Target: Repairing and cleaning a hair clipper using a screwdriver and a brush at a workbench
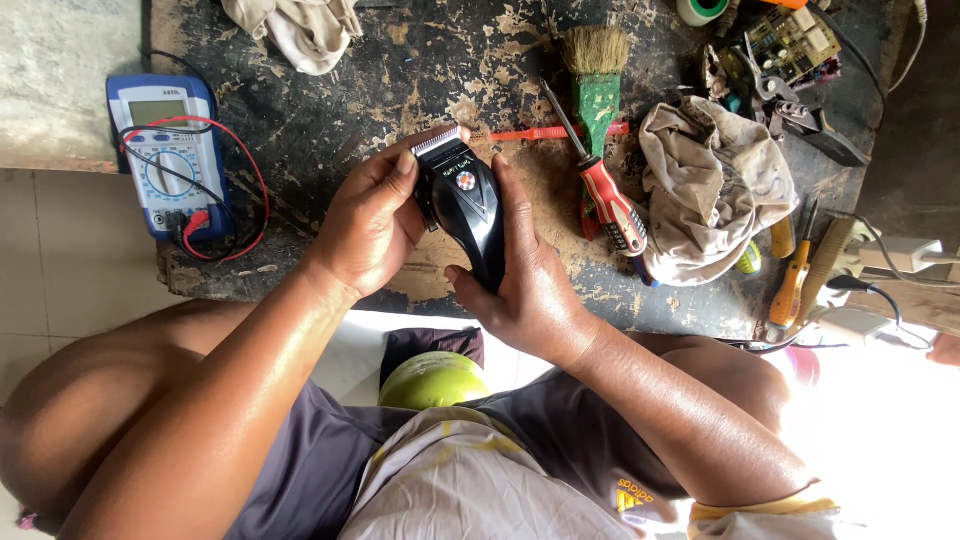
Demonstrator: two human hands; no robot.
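Near the bottom of the frame: the person's knees, dark shirt and a green rounded thing [434, 378] between the legs, partly hidden by the forearms.
Left hand [368, 222]: grip closed around the left flank of the black hair clipper [468, 208], thumb laid near the blade end.
Right hand [527, 275]: grip wrapped around the clipper's right side and tail, fingers running up its edge.
Clipper: held at frame centre, just above the tabletop [330, 110], blade pointing to the top of the frame; its underside and tail are covered by the palms.
Right of the hands: red-handled screwdriver [605, 192], crumpled beige rag [712, 185], orange screwdriver [792, 280].
Left of centre: blue multimeter [166, 150] with red and black leads looped over it.
Farther up: green-handled brush [596, 80].
Top edge: pale cloth [300, 30] and a circuit board [795, 42], both cut off.
Right edge: washed out by glare, hard to make out.
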